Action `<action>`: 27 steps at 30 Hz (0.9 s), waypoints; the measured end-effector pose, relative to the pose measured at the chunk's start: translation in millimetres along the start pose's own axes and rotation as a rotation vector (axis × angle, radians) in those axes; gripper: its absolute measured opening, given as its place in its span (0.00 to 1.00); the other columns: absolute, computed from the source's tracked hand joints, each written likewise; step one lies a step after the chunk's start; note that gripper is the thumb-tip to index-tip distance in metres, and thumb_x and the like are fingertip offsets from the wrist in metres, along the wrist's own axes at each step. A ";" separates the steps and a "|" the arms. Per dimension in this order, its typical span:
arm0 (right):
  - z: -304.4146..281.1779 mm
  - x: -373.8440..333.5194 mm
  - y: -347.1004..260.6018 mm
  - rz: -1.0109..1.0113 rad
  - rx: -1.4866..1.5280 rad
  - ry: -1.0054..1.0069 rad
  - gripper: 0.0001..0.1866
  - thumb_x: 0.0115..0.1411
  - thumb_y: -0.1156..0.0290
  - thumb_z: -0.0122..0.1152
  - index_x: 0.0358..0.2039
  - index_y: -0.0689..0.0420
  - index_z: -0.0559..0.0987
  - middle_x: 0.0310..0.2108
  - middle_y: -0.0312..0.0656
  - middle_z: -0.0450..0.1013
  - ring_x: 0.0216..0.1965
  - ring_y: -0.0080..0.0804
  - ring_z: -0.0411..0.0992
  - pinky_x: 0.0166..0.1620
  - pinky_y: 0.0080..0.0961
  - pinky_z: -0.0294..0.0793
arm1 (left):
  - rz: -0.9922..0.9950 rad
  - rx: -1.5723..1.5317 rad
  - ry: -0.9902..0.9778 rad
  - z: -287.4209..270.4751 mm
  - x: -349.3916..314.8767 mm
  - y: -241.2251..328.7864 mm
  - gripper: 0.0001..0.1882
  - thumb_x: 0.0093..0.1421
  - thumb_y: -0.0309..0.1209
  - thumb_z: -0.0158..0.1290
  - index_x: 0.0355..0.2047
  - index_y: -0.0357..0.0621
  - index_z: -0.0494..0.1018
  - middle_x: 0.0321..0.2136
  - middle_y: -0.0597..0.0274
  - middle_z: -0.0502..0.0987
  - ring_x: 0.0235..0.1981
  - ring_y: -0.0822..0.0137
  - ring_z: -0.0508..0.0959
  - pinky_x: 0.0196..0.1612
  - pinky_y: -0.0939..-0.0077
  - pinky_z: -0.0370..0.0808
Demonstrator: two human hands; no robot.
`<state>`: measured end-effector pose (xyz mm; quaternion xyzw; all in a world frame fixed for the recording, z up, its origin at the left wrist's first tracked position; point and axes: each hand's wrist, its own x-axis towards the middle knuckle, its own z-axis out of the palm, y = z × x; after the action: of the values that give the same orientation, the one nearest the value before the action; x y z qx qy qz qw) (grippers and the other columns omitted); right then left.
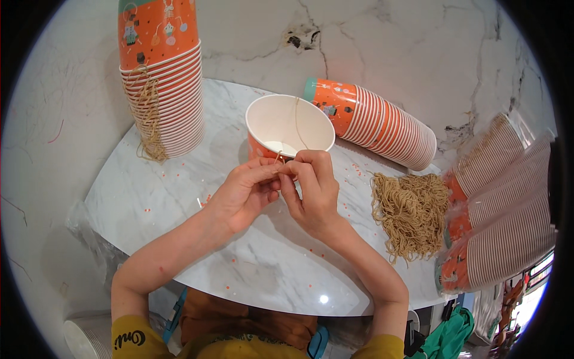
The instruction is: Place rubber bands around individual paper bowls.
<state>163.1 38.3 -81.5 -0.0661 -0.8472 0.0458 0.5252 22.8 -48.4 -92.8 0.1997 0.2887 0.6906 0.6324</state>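
Observation:
An orange paper bucket (269, 122) with a white inside stands upright on the table, its mouth tilted toward me. A tan string (297, 122) runs down its inner wall, and a short loop of string shows at the near side above my fingers. My left hand (239, 194) pinches the string with thumb and forefinger in front of the bucket. Close against it, my right hand (315, 191) pinches the same string, fingertips meeting the left ones. The exact spot between the fingertips is hidden.
A tall stack of orange buckets (173, 102) stands at the left, with strings hanging on its side. Another stack (382, 122) lies behind on the right. A heap of tan strings (409, 212) and plastic-wrapped stacks (502, 239) are at the right. Small orange dots litter the marble-patterned table (251, 275).

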 end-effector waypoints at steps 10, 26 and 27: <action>-4.1 4.4 -12.0 -0.121 0.064 -0.155 0.10 0.53 0.78 0.68 0.35 0.58 0.77 0.40 0.41 0.71 0.41 0.41 0.71 0.45 0.39 0.70 | 0.054 0.250 0.104 8.0 -8.8 14.8 0.04 0.67 0.33 0.57 0.37 0.49 0.77 0.32 0.72 0.78 0.33 0.80 0.74 0.37 0.81 0.70; -11.5 10.7 -4.6 0.193 0.022 0.029 0.06 0.57 0.76 0.67 0.34 0.54 0.79 0.37 0.36 0.69 0.39 0.31 0.69 0.42 0.34 0.54 | 1.299 1.522 0.109 13.0 -8.9 -0.1 0.09 0.52 0.17 0.59 0.33 0.40 0.74 0.34 0.59 0.75 0.33 0.61 0.76 0.31 0.68 0.74; -11.6 11.0 -3.9 0.183 0.051 0.011 0.05 0.57 0.75 0.66 0.34 0.53 0.79 0.38 0.36 0.69 0.39 0.32 0.69 0.42 0.34 0.54 | 1.303 1.521 0.101 14.1 -8.5 0.4 0.09 0.52 0.17 0.59 0.33 0.40 0.74 0.34 0.59 0.75 0.33 0.61 0.76 0.31 0.68 0.74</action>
<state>168.4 36.4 -66.0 -0.1303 -0.8332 0.1147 0.5250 32.6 -54.8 -81.2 0.6407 0.5142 0.5417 -0.1781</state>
